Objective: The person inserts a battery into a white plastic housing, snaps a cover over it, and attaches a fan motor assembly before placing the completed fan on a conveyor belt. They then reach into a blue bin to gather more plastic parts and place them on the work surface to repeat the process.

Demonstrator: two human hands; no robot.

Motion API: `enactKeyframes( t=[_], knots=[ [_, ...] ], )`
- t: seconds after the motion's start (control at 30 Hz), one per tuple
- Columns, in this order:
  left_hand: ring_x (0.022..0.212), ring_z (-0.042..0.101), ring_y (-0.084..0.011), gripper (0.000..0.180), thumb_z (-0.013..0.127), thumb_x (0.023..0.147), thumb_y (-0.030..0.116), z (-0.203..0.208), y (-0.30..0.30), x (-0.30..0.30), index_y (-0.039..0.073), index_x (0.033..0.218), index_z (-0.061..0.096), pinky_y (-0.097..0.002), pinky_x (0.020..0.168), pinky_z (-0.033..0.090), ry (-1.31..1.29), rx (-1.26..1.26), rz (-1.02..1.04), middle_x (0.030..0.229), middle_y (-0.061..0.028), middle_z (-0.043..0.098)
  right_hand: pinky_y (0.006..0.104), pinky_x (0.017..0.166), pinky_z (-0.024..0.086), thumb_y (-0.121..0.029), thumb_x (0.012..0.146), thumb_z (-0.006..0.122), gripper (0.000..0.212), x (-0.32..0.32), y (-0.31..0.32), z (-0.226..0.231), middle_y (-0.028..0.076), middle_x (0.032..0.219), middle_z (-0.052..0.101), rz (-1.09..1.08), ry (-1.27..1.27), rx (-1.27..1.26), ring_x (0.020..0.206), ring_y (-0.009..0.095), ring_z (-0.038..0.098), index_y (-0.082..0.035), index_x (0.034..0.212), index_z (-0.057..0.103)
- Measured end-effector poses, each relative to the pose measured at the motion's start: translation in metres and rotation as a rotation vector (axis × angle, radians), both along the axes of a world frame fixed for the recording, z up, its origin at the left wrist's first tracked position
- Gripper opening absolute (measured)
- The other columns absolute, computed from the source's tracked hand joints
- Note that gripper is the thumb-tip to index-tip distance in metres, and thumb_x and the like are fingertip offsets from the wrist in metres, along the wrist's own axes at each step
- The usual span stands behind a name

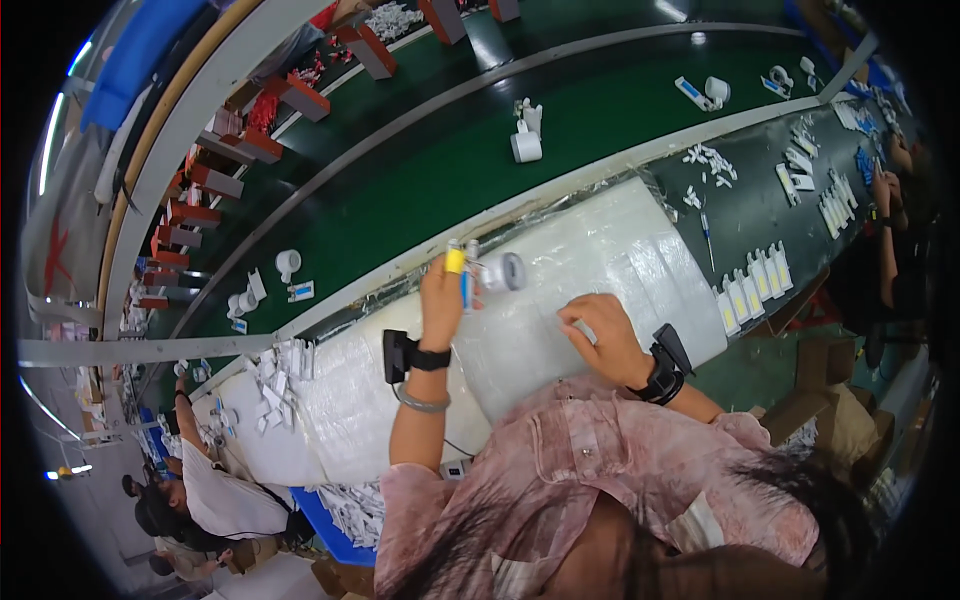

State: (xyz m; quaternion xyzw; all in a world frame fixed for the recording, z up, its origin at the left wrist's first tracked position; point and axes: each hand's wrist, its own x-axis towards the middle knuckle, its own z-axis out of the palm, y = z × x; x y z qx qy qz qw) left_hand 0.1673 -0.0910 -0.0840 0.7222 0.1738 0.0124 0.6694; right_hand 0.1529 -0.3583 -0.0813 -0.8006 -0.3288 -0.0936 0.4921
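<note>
My left hand (440, 303) is closed around the body of a white plastic assembly with a round head (503, 271). The assembly shows a blue strip and is slightly blurred. Something yellow (455, 261), like a finger cover, sits at that hand's fingertips. To the right, my right hand (606, 335) hovers over the plastic-covered worktop (590, 250). Its fingers are bent, the thumb stands apart from them, and nothing shows between them. Black straps with small devices are on both wrists.
Beyond the worktop runs a green conveyor belt (400, 170) carrying similar white assemblies (526, 146). At right lie a screwdriver (708, 240), small white parts (710, 162) and a row of white-and-yellow pieces (755, 285). White parts (280, 380) are heaped at left, above a blue bin (335, 545). Co-workers sit on both sides.
</note>
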Motion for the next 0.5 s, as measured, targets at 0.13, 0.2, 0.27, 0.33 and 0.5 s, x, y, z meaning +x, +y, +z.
enactKeyframes(
  t=[0.13,0.2,0.27,0.33,0.5],
  knots=[
    [0.059,0.061,-0.0190,0.022,0.042,0.097,0.018,-0.033,0.078,0.051,0.001,0.102,0.055,-0.0303,0.049,0.052,0.060,0.145,0.099,0.081,-0.0084,0.063,0.0372,0.079,0.042,-0.006,0.082,0.065,0.016,0.009,0.001,-0.013,0.009,0.097,0.063,0.109,0.125,-0.067,0.090,0.027,0.059,-0.006,0.097,0.062],
    [0.079,0.063,-0.0302,0.024,0.054,0.092,0.018,-0.055,0.117,0.071,0.000,0.108,0.056,-0.0392,0.069,0.053,0.067,0.793,0.135,0.097,-0.0150,0.064,0.0369,0.077,0.043,-0.005,0.082,0.065,0.015,0.012,0.004,-0.022,0.009,0.097,0.063,0.141,0.157,-0.112,0.090,0.027,0.060,-0.006,0.096,0.061],
    [0.091,0.059,-0.0339,0.031,0.060,0.087,0.017,-0.048,0.099,0.093,0.000,0.112,0.055,-0.0416,0.080,0.049,-0.099,1.092,0.280,0.106,-0.0173,0.061,0.0373,0.076,0.044,-0.005,0.082,0.065,0.015,0.018,0.002,-0.031,0.009,0.098,0.063,0.137,0.173,-0.130,0.090,0.027,0.060,-0.006,0.096,0.061],
    [0.117,0.047,-0.0367,0.055,0.074,0.077,0.018,-0.044,0.078,0.115,0.001,0.124,0.052,-0.0450,0.098,0.038,-0.229,1.316,0.359,0.125,-0.0192,0.052,0.0399,0.072,0.045,-0.008,0.081,0.062,0.016,0.024,0.002,-0.045,0.010,0.097,0.061,0.159,0.201,-0.130,0.086,0.030,0.059,-0.005,0.096,0.059],
    [0.121,0.044,-0.0368,0.063,0.072,0.077,0.018,-0.070,0.014,0.175,0.001,0.131,0.045,-0.0434,0.105,0.035,-0.212,0.992,-0.042,0.126,-0.0192,0.050,0.0402,0.075,0.048,-0.010,0.081,0.061,0.016,0.036,0.014,-0.055,0.009,0.099,0.061,0.190,0.285,-0.189,0.088,0.030,0.060,-0.006,0.097,0.060]
  ],
)
